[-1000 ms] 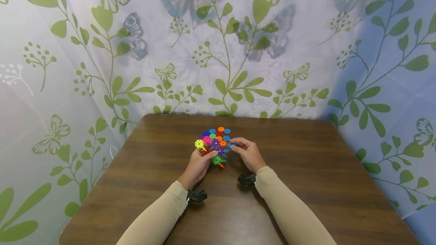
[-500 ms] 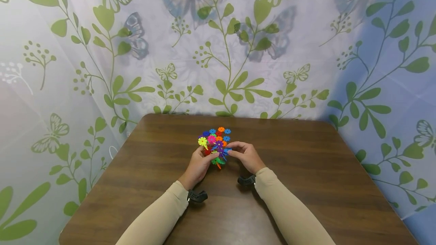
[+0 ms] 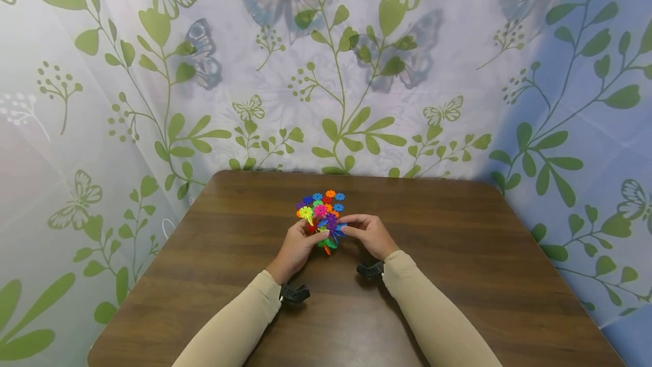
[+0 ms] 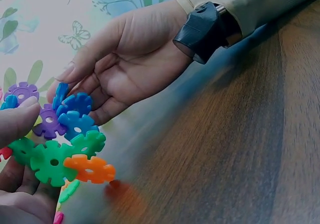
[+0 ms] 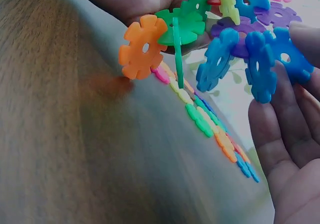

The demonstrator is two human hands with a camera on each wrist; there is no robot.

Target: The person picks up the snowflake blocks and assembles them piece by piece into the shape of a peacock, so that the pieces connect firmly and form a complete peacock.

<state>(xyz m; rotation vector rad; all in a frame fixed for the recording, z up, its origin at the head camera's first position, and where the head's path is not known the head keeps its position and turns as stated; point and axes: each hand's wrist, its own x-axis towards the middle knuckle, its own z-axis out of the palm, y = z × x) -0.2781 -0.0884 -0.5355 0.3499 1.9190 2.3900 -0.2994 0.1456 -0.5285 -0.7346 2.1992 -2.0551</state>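
Observation:
My left hand (image 3: 296, 247) grips a cluster of interlocking flower-shaped plastic discs. Green discs (image 4: 52, 163), an orange disc (image 5: 143, 47) at the lower end and purple discs (image 3: 331, 221) make up part of it. On its right side sit several blue discs (image 5: 262, 66). My right hand (image 3: 373, 235) pinches a blue disc (image 4: 60, 94) between thumb and fingers, right against the cluster. Whether its slot is joined to the neighbouring disc cannot be told. Fingers hide part of the cluster in the wrist views.
Loose flower discs (image 5: 215, 129) in several colours lie in rows on the brown wooden table (image 3: 458, 276), just behind the hands. A black wrist camera (image 3: 294, 294) is strapped at each wrist. A curtain (image 3: 275, 72) with leaves and butterflies hangs behind the table.
The cluster in my left hand has turned and shifted slightly right, toward the right hand. The blue disc in my right hand has come from beside the cluster to against it.

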